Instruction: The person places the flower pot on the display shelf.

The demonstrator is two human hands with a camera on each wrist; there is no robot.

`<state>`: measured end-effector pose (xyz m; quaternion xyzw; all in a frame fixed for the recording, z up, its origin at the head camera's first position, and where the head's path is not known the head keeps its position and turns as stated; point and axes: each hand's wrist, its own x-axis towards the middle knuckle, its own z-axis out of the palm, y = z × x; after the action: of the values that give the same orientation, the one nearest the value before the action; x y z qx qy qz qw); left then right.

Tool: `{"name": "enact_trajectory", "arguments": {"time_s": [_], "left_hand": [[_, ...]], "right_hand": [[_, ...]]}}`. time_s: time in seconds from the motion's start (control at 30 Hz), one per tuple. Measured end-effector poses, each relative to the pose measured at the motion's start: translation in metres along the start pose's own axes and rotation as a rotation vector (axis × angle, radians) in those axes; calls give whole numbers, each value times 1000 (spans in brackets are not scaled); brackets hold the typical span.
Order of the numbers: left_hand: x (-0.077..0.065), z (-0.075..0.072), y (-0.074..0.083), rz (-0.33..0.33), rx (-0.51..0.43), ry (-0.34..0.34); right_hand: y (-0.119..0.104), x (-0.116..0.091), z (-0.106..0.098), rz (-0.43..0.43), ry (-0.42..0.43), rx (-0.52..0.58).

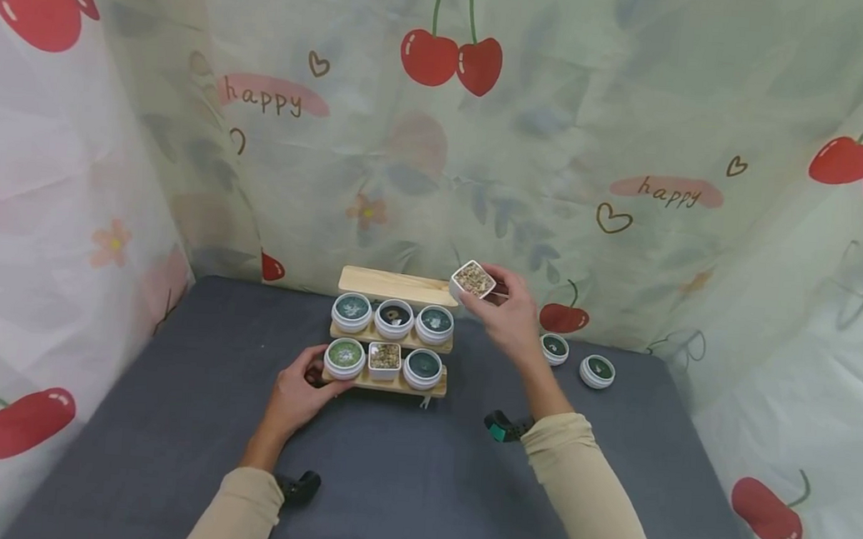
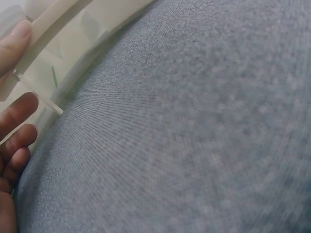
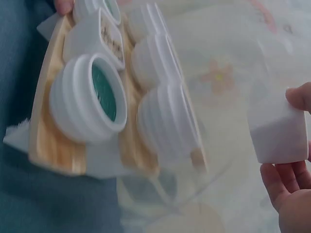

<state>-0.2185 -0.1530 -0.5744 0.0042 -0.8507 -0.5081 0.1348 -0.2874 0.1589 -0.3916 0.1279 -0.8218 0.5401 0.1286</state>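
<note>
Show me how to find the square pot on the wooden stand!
Find the dark table, then the stepped wooden stand on it. Look at the middle of the front shelf: there sits the square pot, speckled brownish on top, while both neighbouring pots are round.

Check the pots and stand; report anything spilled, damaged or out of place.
No spill or damage shows. Two round white pots with dark green centres stand out: they sit on the dark grey tabletop, apart from the loaded, tiered wooden stand.

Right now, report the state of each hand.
Left hand: closed, gripping the wooden stand at its left end.
Right hand: closed, holding a square white pot.
</note>
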Motion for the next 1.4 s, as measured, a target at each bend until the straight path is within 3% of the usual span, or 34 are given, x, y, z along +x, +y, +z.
{"name": "enact_trajectory", "arguments": {"time_s": [0.3, 0.83, 1.07, 1.4], "left_hand": [[-1, 0, -2, -13, 6, -8], [0, -1, 0, -22, -26, -22], [0, -2, 0, -27, -16, -33], [0, -1, -1, -6, -17, -28]], "right_hand": [[-13, 19, 42, -5, -105, 65], [-23, 46, 105, -66, -307, -107], [-29, 53, 121, -80, -329, -125], [-33, 54, 131, -18, -383, -159]]}}
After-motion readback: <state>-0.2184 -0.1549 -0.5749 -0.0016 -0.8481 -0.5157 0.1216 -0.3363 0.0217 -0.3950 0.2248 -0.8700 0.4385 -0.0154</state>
